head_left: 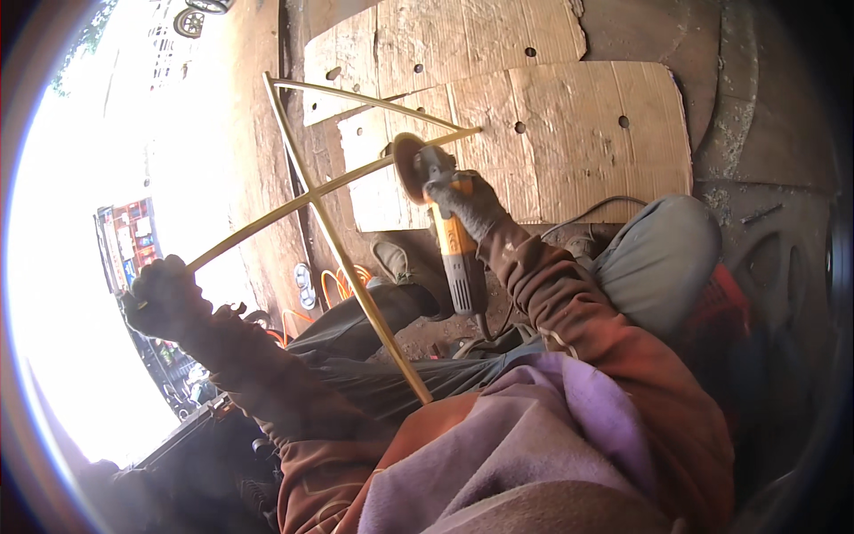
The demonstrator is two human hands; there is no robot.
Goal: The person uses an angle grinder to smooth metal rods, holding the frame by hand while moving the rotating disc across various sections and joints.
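Note:
A gold-coloured metal frame (336, 233) of thin bars crosses in front of me, its two long bars meeting in an X and a third closing a triangle at the far side. My left hand (167, 298), in a dark glove, is closed around the left end of one bar. In my gloved right hand (473, 201) is a yellow and black angle grinder (454, 238), gripped near its head. Its round disc (410, 167) stands on edge against the same bar, right of the crossing. Whether the disc spins I cannot tell.
Flattened cardboard sheets (587, 142) with holes lie on the ground beyond the frame. An orange cable (342, 283) runs by my left leg, and a dark cord (596, 209) lies near my right knee. A crate of goods (133, 236) stands at the left, beside bright daylight.

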